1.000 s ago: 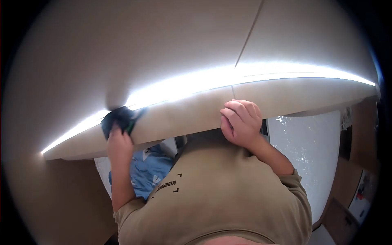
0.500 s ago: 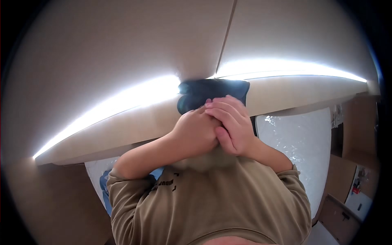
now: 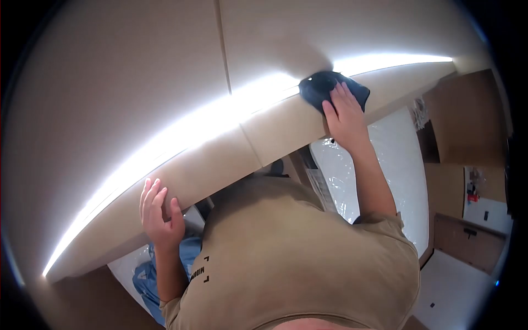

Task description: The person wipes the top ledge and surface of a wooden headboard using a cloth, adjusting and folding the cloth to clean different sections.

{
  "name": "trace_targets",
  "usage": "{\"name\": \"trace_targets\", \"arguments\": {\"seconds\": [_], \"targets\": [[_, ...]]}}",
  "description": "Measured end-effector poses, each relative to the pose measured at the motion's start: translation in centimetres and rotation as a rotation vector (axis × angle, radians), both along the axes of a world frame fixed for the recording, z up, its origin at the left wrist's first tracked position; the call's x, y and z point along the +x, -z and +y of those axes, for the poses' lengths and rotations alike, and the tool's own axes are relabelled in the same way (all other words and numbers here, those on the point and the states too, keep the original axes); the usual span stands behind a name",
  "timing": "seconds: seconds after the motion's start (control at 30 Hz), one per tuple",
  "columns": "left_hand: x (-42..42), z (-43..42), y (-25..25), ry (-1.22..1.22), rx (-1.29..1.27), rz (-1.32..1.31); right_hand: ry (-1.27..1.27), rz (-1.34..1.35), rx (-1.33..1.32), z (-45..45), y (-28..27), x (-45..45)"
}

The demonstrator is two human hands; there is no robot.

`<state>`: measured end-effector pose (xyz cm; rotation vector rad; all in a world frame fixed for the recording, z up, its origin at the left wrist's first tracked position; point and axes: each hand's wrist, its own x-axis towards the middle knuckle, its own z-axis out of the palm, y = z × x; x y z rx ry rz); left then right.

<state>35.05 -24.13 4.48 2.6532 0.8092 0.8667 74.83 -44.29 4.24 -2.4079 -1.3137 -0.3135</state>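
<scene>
In the head view, a dark, crumpled cloth (image 3: 311,99) lies over the edge of the light wood ledge (image 3: 297,129), against the bright light strip. My right hand (image 3: 347,115) is on the cloth, its fingers stretched over it and the thumb a little apart. A rounded black part shows beside the fingertips; I cannot make out what it is. On the left, my left hand (image 3: 161,214) rests against the front of the ledge. Its fingers are spread and hold nothing.
A light strip (image 3: 165,151) runs along the back of the ledge, below a panel with a seam. A white plastic-wrapped surface (image 3: 390,159) lies beyond the ledge on the right. Blue fabric (image 3: 146,283) is at lower left. Wooden shelving (image 3: 467,115) stands far right.
My hands, clasped together before, have come apart. The left has moved to the ledge's left part; the right is on the cloth, which has shifted right along the ledge. The view has tilted.
</scene>
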Motion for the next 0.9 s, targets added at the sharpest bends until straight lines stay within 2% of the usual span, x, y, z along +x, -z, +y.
{"name": "trace_targets", "arguments": {"seconds": [0.07,0.17,0.2,0.27,0.3,0.37,0.47,0.5,0.57,0.7,0.83,0.9], "targets": [[0.4,0.0,0.4,0.002,0.03,-0.031,0.059,-0.02,-0.001,-0.2,0.5,0.8],[0.5,0.2,0.5,0.014,0.057,-0.044,0.078,-0.134,-0.005,2.6,0.7,-3.9],[0.4,0.3,0.6,0.025,0.053,-0.045,-0.02,-0.026,-0.08,3.7,-0.4,-6.6],[0.2,0.1,0.5,0.047,0.033,-0.054,-0.195,0.037,-0.054,5.8,-1.1,-12.2],[-0.1,-0.3,0.5,0.056,0.019,-0.06,-0.256,0.074,-0.17,6.7,-1.9,-14.6],[-0.4,-0.5,0.2,0.079,-0.026,-0.06,-0.371,0.174,0.056,6.9,-1.0,-17.8],[-0.6,0.8,-0.1,0.091,-0.121,-0.071,-0.394,0.152,0.158,7.7,-0.8,-17.1],[-1.0,1.4,0.5,0.079,-0.164,-0.085,-0.363,0.144,0.108,7.5,-1.1,-16.3],[-1.1,1.0,0.6,0.025,-0.193,-0.087,-0.273,0.122,0.072,5.4,-1.2,-12.4],[-1.1,0.0,0.8,-0.106,-0.025,0.031,-0.087,-0.036,-0.013,0.3,-0.4,-0.9],[2.4,-2.6,1.7,-0.201,0.105,0.061,0.221,-0.044,0.015,-6.3,1.0,14.2],[5.8,-4.2,1.8,-0.227,0.136,0.066,0.253,-0.207,0.023,-10.3,2.8,23.9]]}}
